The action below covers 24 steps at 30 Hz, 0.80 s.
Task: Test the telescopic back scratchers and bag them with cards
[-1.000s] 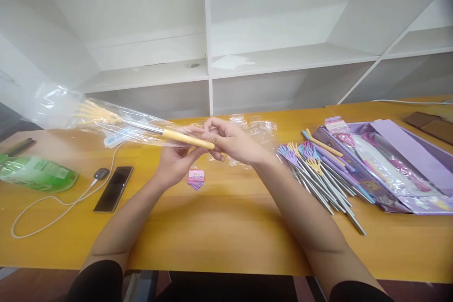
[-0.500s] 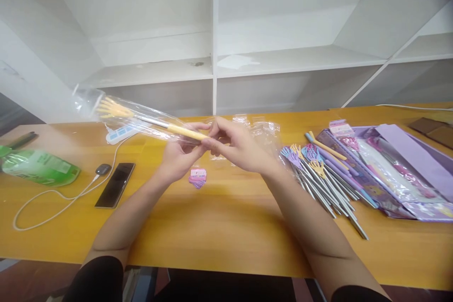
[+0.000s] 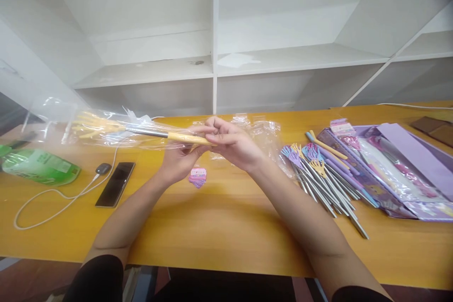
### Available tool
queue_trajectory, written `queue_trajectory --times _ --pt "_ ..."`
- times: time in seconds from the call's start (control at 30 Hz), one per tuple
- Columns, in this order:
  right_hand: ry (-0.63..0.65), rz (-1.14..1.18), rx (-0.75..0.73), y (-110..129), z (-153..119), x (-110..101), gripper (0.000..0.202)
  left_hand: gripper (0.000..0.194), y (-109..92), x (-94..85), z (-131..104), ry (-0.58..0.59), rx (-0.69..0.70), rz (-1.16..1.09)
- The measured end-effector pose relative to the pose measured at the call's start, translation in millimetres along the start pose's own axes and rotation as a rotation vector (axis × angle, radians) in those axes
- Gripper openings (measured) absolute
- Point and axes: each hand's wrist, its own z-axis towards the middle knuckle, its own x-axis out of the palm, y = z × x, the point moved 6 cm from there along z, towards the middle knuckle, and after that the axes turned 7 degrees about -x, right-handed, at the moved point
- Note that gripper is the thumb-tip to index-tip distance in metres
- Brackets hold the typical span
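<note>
A yellow back scratcher point(image 3: 148, 132) with a silver rod lies almost level inside a long clear plastic bag point(image 3: 53, 125). Its claw end points left, and the bag runs out beyond it. My left hand point(image 3: 180, 158) is closed around the yellow handle from below. At the handle's right end, my right hand point(image 3: 235, 144) pinches it between thumb and fingers; the bag's mouth is hard to make out there. Below the hands, a small stack of pink and purple cards point(image 3: 197, 177) lies on the table. Clear plastic bags point(image 3: 265, 134) lie just behind my right hand.
Right of my arm lie loose back scratchers point(image 3: 327, 177) in several colours. Beside them a purple box point(image 3: 398, 198) holds packaged ones. On the left are a phone point(image 3: 115, 185), a white cable point(image 3: 49, 192) and a green bottle point(image 3: 42, 165). White shelving point(image 3: 215, 33) stands behind the table.
The bagged back scratcher has swung from a slant to nearly level, its claw end dropping and shifting left. Both hands still hold the handle in about the same place.
</note>
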Motion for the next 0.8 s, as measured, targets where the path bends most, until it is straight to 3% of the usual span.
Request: queue_trajectory --times 0.17,0.43,0.67,0.8 --pt "-0.031 0.059 0.061 -2.8 -1.3 -1.2 0.046 0.039 3.5 -3.3 2.2 0.028 -0.115 -0.033" --pt "0.239 -0.189 0.061 10.9 -4.3 -18.9 0.042 0.04 -10.7 5.2 2.2 0.259 -0.294 -0.092" --pt "0.212 -0.295 0.025 19.0 -5.9 -17.9 0.036 0.024 -9.9 4.5 5.8 0.263 -0.246 -0.115" --pt "0.23 -0.348 0.007 21.5 -6.5 -11.5 0.036 0.026 -1.2 -0.4 4.5 0.216 -0.272 -0.067"
